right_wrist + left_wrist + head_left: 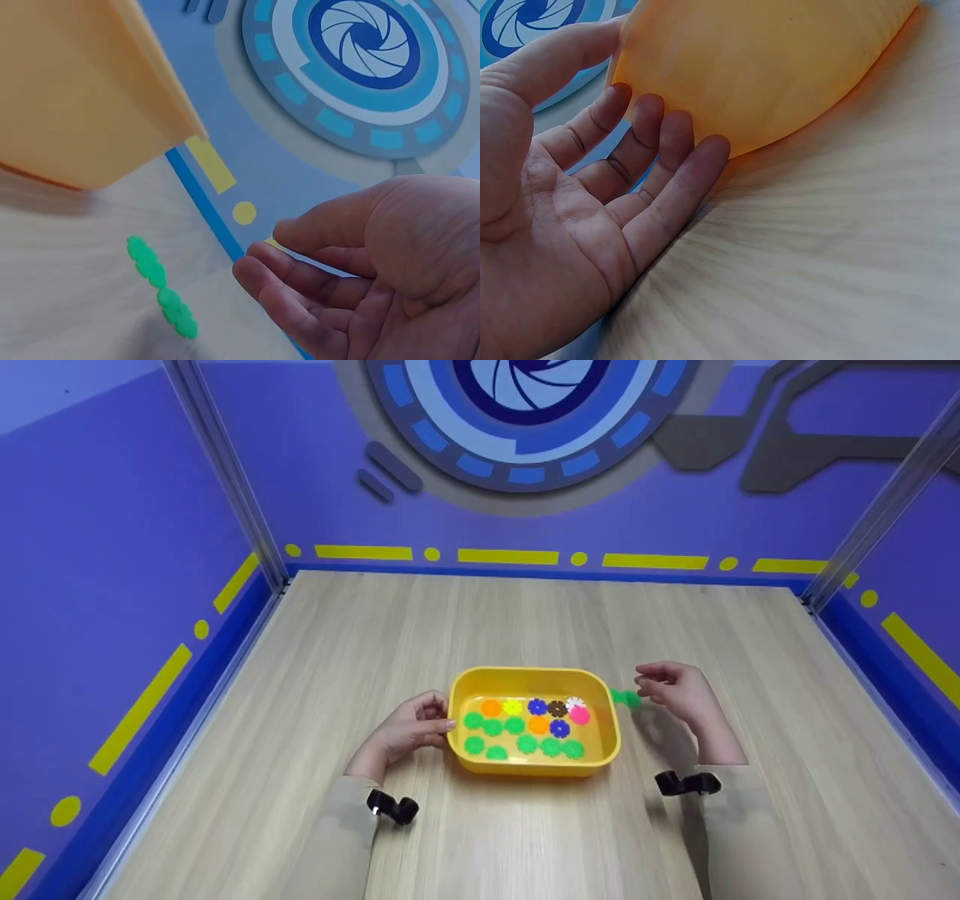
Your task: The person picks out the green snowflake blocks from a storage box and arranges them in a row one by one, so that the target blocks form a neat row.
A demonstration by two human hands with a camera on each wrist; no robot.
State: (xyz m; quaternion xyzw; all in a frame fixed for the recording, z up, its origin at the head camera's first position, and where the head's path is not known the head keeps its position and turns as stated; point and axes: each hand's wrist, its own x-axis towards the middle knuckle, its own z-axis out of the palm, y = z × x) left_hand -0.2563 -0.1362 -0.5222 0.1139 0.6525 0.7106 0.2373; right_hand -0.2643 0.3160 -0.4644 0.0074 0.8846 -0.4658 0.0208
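A yellow plastic bin (534, 769) stands on the table with snowflake-shaped discs in it, mostly green (492, 727), others orange, blue, yellow, brown, white and pink. My left hand (409, 729) grips the bin's left end, thumb at the rim and fingertips (676, 135) against the outer wall. Beyond the right end lie two green discs (625, 699) joined edge to edge; in the right wrist view the joined pair (161, 287) rests on the tabletop. Just right of them my right hand (679, 690) hovers with loosely bent fingers, nothing between thumb and fingertips.
The wood-grain table (360, 622) meets a blue-purple back wall (300, 450) and side walls with yellow markings. Metal posts (225, 465) stand at the back corners. Black wrist cameras (391, 807) sit on both sleeves.
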